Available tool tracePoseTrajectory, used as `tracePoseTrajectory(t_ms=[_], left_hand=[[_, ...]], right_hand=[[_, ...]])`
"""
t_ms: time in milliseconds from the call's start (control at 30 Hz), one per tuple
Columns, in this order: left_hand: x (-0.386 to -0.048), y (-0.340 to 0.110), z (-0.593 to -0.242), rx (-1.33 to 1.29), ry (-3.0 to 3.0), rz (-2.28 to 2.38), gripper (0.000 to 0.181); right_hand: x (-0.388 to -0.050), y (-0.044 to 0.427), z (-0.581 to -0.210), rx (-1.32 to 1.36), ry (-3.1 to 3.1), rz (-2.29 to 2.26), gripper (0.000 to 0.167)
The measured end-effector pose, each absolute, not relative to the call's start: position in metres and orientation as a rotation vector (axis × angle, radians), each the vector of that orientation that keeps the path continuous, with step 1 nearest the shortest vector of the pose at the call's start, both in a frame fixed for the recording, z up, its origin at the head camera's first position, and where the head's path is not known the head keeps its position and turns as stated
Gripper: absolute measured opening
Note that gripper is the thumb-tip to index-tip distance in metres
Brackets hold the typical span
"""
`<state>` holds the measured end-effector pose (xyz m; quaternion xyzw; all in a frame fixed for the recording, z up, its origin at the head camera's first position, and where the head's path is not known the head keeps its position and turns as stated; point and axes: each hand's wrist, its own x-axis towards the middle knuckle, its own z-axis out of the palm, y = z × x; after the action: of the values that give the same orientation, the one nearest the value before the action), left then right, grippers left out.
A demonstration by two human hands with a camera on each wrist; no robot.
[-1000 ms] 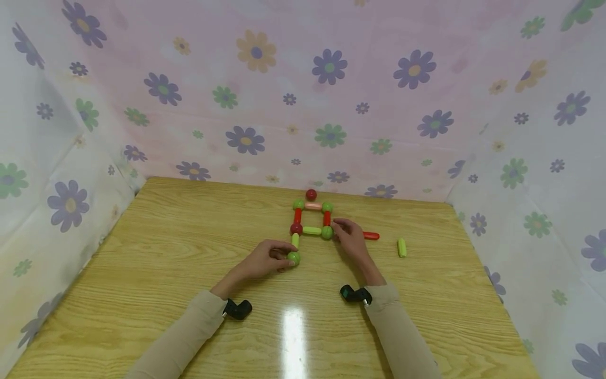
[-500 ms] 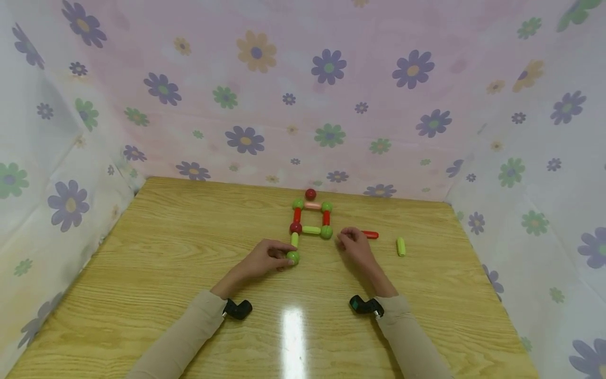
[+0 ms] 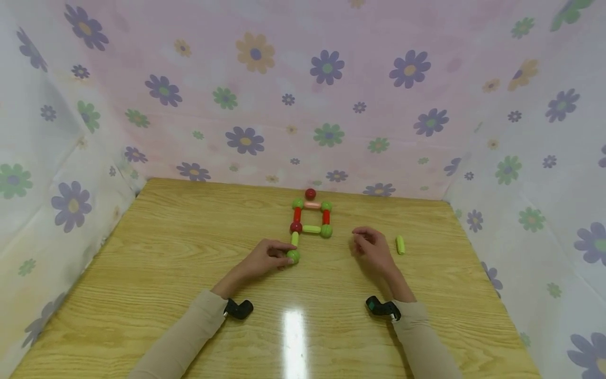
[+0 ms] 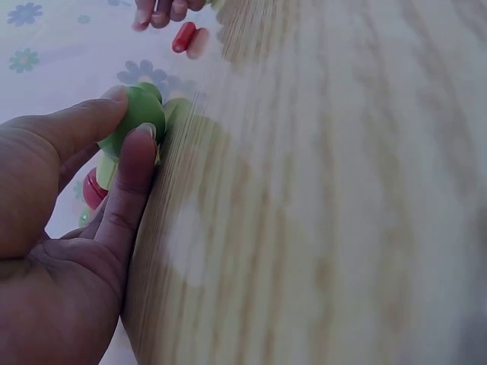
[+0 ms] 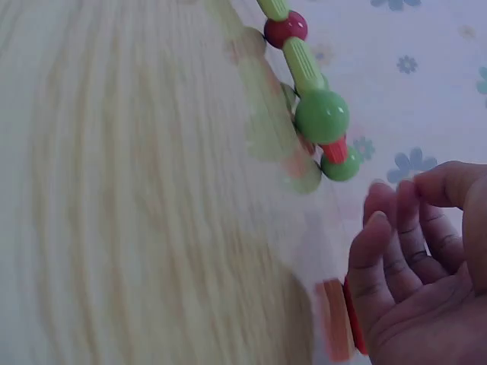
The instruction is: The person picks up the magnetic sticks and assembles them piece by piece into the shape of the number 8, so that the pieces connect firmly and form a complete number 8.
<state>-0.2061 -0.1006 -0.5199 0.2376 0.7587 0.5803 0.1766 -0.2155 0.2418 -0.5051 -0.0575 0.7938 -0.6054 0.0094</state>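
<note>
My left hand (image 3: 262,259) pinches a green ball (image 4: 137,122) between thumb and fingers. This ball sits at the near end of a yellow-green rod (image 3: 295,239). The rod leads to a dark red ball (image 3: 296,227) at a corner of a square of balls and rods lying on the table. My right hand (image 3: 374,250), fingers loosely curled and holding nothing, is above the table right of the square. A loose red rod (image 5: 355,315) lies beside it, hidden from the head view. The square's nearest right corner is another green ball (image 3: 326,230).
A loose yellow-green rod (image 3: 400,245) lies to the right of my right hand. Behind the square's pink rod (image 3: 312,205) sits a separate red ball (image 3: 310,193). Flower-patterned cloth (image 3: 284,105) rises around the back and sides of the wooden table (image 3: 189,221).
My right hand has drawn away from the square's near right corner, moving rightward, and now covers the red rod in the head view. My left hand stays on the green ball.
</note>
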Motion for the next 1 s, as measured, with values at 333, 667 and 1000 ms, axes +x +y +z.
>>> tracePoseTrajectory(t_ms=[333,667,1000], left_hand=[[-0.204,-0.099,-0.522,0.681,2.154,1.663,0.037],[-0.201,-0.096,-0.519,0.607,2.179,1.662,0.037],[-0.199,-0.094,-0.518,0.573,2.19,1.666,0.036]], right_hand=[[-0.21,0.266,-0.49,0.102,2.607,-1.96,0.03],[-0.218,0.28,-0.504,0.112,2.823,-1.533,0.042],[-0.222,0.278,-0.512,0.084,2.847,-1.477,0.035]])
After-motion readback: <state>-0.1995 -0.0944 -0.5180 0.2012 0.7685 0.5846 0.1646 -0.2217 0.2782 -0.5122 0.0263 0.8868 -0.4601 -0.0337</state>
